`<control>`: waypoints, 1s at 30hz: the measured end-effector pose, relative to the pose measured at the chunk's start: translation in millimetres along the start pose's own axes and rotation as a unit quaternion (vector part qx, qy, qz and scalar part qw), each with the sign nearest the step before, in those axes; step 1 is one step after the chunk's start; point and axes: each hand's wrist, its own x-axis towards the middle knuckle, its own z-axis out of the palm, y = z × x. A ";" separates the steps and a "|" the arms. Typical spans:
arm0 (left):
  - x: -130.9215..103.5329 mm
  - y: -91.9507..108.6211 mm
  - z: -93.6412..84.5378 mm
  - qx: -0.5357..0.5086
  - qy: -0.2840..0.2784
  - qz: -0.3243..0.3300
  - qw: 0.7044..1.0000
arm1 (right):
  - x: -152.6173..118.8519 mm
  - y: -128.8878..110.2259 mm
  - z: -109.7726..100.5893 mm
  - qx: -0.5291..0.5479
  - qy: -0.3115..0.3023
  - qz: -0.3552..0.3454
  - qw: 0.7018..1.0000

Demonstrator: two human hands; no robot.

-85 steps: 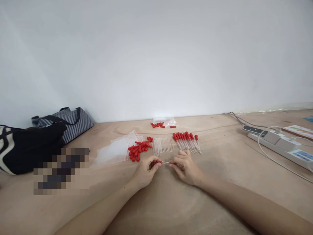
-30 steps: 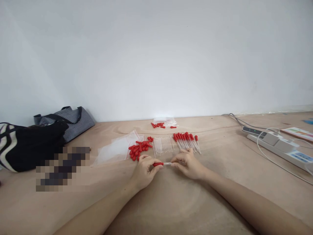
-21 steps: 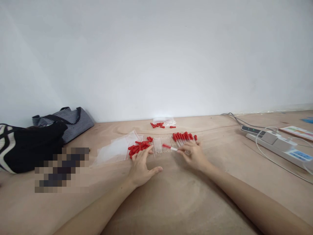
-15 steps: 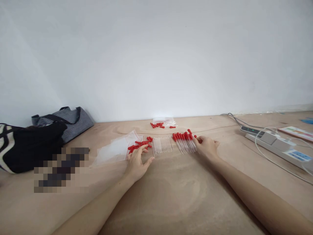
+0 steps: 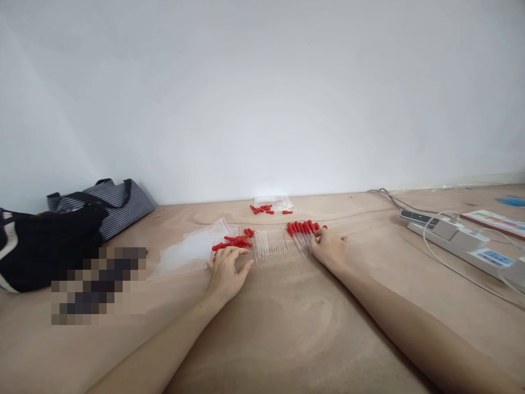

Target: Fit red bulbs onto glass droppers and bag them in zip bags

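Note:
My right hand (image 5: 331, 250) bends its fingers against the right end of a row of droppers (image 5: 302, 238), clear tubes with red rubber bulbs, and hides some of their tubes. My left hand (image 5: 228, 272) rests with thumb and fingers apart, holding nothing, at the near side of a pile of loose red rubber bulbs (image 5: 238, 241). Between the hands, a row of clear thin tubes (image 5: 271, 242) without bulbs lies side by side on the wooden table (image 5: 262, 339).
Clear zip bags (image 5: 186, 251) lie flat at left. By the wall are more red bulbs (image 5: 262, 209) and a clear bag (image 5: 273, 201). A striped bag (image 5: 127, 210) and a black bag (image 5: 53, 251) stand far left. On the right sits a power strip (image 5: 459, 249) with cables.
My right hand has moved left over the right end of the dropper row, and the droppers there now sit closer together. My left hand has barely moved. The view has shifted slightly.

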 end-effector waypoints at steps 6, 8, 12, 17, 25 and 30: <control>3.8 -2.6 -0.4 0.044 0.030 0.000 0.999 | -0.4 -1.4 1.1 -0.021 0.028 -0.024 0.999; 6.4 -3.7 -1.6 0.059 0.037 -0.003 0.998 | -3.4 -5.3 -0.3 -0.018 0.054 -0.053 0.997; 17.0 -7.1 -5.4 0.091 0.048 -0.009 0.995 | -9.9 -23.8 -0.3 -0.014 0.053 -0.148 0.987; 42.5 -13.6 -6.8 0.114 0.006 -0.023 0.993 | -4.5 -56.4 8.0 -0.061 -0.014 -0.146 0.987; 70.6 -13.9 -0.4 0.137 -0.114 0.097 0.979 | 12.0 -77.4 20.1 -0.087 -0.082 -0.082 0.989; 70.4 -10.7 2.2 0.149 -0.122 0.135 0.972 | 12.7 -77.6 21.2 -0.075 -0.082 -0.075 0.991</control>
